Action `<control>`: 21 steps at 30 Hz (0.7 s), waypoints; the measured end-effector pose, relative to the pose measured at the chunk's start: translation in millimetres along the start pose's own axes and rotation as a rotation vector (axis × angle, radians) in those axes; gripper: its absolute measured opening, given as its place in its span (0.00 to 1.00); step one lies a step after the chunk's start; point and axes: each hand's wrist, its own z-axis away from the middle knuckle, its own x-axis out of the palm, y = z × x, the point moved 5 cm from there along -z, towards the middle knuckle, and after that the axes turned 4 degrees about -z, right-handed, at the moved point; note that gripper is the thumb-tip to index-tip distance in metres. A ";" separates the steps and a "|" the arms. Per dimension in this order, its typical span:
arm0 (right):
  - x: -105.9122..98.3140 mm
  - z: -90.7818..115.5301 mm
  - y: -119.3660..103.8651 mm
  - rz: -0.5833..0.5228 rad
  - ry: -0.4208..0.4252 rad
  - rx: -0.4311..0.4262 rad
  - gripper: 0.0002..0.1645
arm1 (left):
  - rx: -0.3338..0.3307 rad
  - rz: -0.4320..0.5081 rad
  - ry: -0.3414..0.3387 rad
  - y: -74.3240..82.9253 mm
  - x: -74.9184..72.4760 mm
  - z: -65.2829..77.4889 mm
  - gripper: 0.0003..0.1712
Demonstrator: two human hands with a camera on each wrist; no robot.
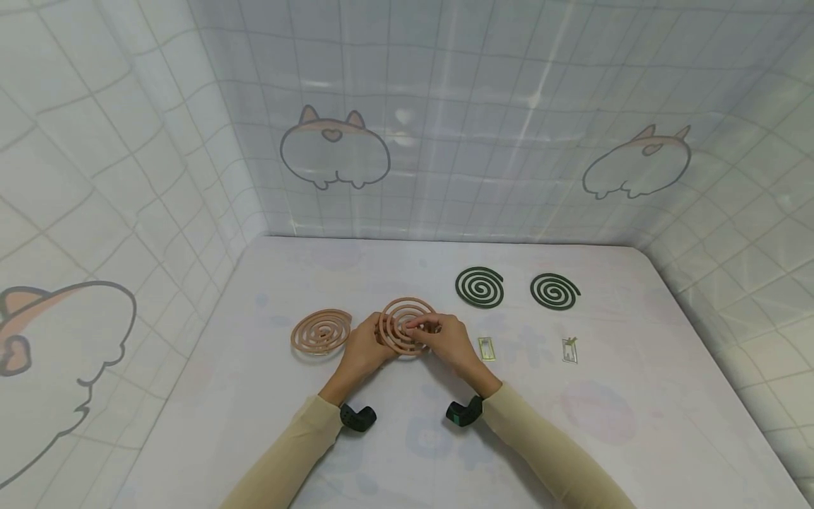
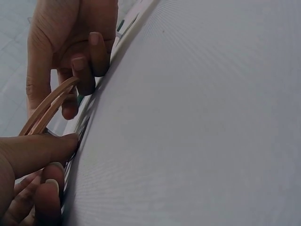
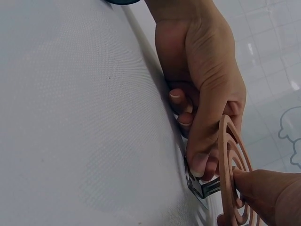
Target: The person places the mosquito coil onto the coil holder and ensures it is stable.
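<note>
A brown mosquito coil point(image 1: 393, 326) is held tilted between the two hands in the head view. My left hand point(image 1: 367, 346) is beneath and left of it; in the right wrist view its thumb pinches a small metal coil stand point(image 3: 195, 185) with a prong reaching toward the coil. My right hand point(image 1: 449, 343) pinches the coil near its middle with thumb and forefinger. Just left of the left hand, a second brown coil point(image 1: 321, 331) sits raised off the table. Part of the stand is hidden by fingers and coil.
Two dark green coils point(image 1: 480, 288) lie at the back right of the white table point(image 1: 407, 452). Nearer, to the right of the hands, are two small metal stands point(image 1: 487, 348), one with its prong bent up. White tiled-pattern walls point(image 1: 445, 191) enclose the table's back and sides.
</note>
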 end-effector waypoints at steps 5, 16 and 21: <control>0.0 -0.1 -0.7 0.011 0.005 -0.020 0.06 | -0.011 0.034 -0.016 1.2 -2.1 2.5 0.27; -2.1 2.6 1.0 0.062 0.019 -0.051 0.04 | -0.019 0.097 -0.067 2.0 -8.3 12.5 0.36; -2.2 4.3 1.0 0.042 0.013 -0.063 0.05 | -0.010 0.145 -0.087 2.7 -11.4 17.1 0.40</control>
